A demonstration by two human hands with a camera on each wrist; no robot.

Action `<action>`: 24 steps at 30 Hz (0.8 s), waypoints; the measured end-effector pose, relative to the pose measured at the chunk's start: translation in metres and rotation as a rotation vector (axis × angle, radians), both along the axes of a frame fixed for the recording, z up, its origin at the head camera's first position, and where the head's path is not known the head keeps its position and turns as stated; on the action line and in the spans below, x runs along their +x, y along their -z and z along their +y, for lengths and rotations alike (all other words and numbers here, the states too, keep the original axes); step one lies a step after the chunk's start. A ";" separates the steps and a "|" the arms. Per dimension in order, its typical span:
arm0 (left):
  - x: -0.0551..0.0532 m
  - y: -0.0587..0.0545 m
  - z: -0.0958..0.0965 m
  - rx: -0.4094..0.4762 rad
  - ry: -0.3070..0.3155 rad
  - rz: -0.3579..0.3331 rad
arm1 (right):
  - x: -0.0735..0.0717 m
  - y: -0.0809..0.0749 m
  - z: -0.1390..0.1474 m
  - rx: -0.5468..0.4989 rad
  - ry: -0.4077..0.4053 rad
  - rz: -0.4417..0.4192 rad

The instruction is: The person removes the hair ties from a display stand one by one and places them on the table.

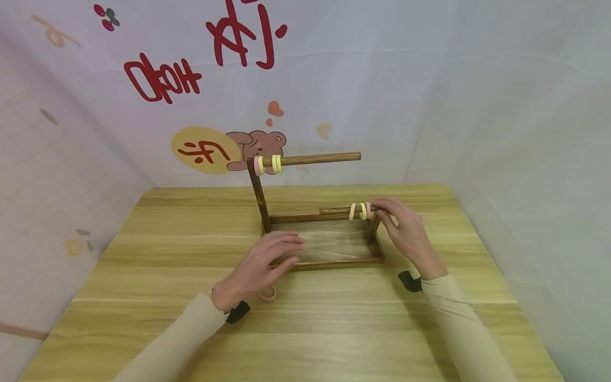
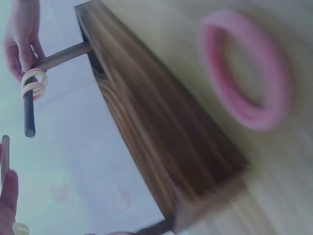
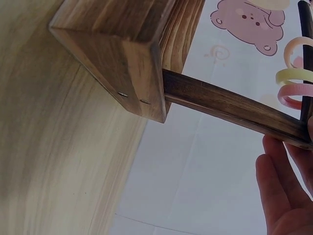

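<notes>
A dark wooden rack (image 1: 329, 265) has a shallow tray base and two posts with horizontal rods. My right hand (image 1: 406, 231) pinches the top of the short right post, where its rod begins. Beside those fingertips, a pink ring (image 3: 293, 91), a yellow ring (image 3: 293, 75) and a peach ring (image 3: 291, 49) hang on the lower rod (image 1: 334, 211). My left hand (image 1: 260, 265), fingers extended, hovers over the tray's front left corner. Below it a pink ring (image 2: 279, 93) lies on the table, partly hidden in the head view. Pink and yellow rings (image 1: 277, 164) hang on the upper rod (image 1: 324, 158).
The rack stands on a wood-grain table (image 1: 324, 329). Behind it hangs a white printed cloth (image 1: 363, 95) with red characters and a bear (image 1: 264, 146). More pale cloth closes off both sides. Black wrist devices (image 1: 409, 281) sit under both forearms.
</notes>
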State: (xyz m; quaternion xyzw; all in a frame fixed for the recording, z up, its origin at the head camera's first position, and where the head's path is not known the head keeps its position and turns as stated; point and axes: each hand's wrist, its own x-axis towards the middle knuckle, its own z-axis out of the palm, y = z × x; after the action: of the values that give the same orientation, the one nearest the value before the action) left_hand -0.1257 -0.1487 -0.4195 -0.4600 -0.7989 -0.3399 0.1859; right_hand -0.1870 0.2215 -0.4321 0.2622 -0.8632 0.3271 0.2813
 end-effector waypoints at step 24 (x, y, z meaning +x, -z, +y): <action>-0.054 -0.017 0.067 0.059 0.011 0.079 | 0.000 -0.001 -0.001 0.004 0.003 0.001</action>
State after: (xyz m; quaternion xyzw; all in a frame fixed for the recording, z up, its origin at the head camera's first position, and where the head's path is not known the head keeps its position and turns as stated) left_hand -0.1799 -0.0818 -0.4023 -0.4718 -0.7781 -0.3459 0.2288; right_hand -0.1873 0.2207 -0.4306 0.2617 -0.8640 0.3249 0.2819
